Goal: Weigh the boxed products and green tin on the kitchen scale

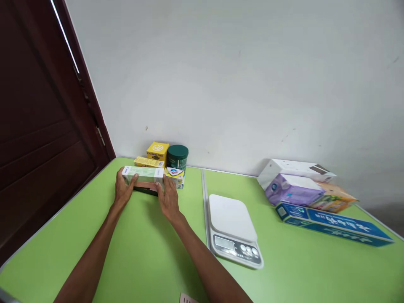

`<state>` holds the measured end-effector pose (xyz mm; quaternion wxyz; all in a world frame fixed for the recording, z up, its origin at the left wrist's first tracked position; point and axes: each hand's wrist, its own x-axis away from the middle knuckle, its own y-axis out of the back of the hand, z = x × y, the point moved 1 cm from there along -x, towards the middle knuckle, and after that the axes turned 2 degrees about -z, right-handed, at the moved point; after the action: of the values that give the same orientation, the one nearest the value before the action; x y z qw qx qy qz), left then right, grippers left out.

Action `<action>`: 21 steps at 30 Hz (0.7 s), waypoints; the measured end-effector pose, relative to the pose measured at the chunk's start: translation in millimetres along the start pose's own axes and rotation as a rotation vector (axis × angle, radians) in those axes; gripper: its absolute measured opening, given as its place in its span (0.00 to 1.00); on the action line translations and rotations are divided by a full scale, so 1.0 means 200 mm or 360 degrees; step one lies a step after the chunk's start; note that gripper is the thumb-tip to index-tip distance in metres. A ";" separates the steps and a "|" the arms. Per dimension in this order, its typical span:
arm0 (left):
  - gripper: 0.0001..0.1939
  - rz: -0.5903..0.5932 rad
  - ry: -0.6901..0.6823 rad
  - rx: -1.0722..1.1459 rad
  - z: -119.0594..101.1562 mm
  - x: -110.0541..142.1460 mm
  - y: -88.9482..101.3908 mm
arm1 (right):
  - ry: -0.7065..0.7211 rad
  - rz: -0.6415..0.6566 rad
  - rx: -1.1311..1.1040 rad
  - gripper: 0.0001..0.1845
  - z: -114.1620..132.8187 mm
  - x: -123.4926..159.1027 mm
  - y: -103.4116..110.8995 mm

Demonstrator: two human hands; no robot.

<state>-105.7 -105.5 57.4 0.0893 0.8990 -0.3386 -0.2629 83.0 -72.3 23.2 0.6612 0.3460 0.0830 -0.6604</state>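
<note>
A long pale green and white box (pixel 143 174) lies on top of a dark flat box (pixel 145 190) near the far left of the green table (pixel 151 248). My left hand (pixel 123 189) grips the left end of the pale box, thumb on its top. At the right end, my right hand (pixel 168 198) holds it with fingers curled against the side. Just behind stand a yellow box (pixel 157 151), a flat yellow packet (pixel 149 162), a dark green round jar (pixel 177 157) and a small yellow pack (pixel 175 175).
A white kitchen scale (pixel 232 229) sits at the table's middle. At the right lie a white box (pixel 293 169), a purple tissue pack (pixel 292 190), an orange pack (pixel 336 200) and a long blue box (pixel 334 223). A dark brown door (pixel 41 139) stands left, a white wall behind.
</note>
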 end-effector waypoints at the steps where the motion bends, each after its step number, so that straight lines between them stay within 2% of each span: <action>1: 0.41 0.0029 0.0008 -0.0002 0.00 -0.01 0.00 | -0.0001 0.0020 0.0014 0.36 0.00 0.00 0.00; 4: 0.48 0.0103 0.0013 -0.0024 -0.01 -0.02 0.01 | 0.0010 0.0083 0.0065 0.33 0.03 0.01 0.06; 6: 0.54 0.0055 -0.0059 -0.0106 -0.05 0.00 0.04 | 0.0097 0.0116 0.0104 0.33 0.07 0.03 0.16; 9: 0.55 -0.0087 -0.0339 -0.0281 -0.17 0.09 0.06 | 0.0333 0.0146 0.0168 0.33 0.14 0.11 0.42; 12: 0.52 0.0034 -0.0636 -0.0263 -0.35 0.25 0.00 | 0.0386 0.0040 0.0293 0.31 0.10 0.22 0.78; 14: 0.49 0.0224 -0.0736 -0.0171 -0.50 0.41 -0.08 | 0.0268 -0.0215 0.0407 0.28 -0.03 0.32 1.08; 16: 0.45 0.0434 -0.0773 -0.0051 -0.66 0.60 -0.21 | 0.0073 -0.0566 0.0504 0.25 -0.22 0.42 1.40; 19: 0.40 0.0827 -0.0717 0.0175 -0.89 0.92 -0.45 | -0.0235 -0.1049 0.0618 0.28 -0.54 0.54 1.83; 21: 0.40 0.1120 -0.0578 0.0306 -1.01 1.12 -0.65 | -0.0452 -0.1315 0.0664 0.34 -0.72 0.58 2.07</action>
<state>216.2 -158.0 92.1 0.0282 0.6714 -0.6589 -0.3381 530.7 -130.6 -5.9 0.2650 0.3157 -0.0118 -0.9110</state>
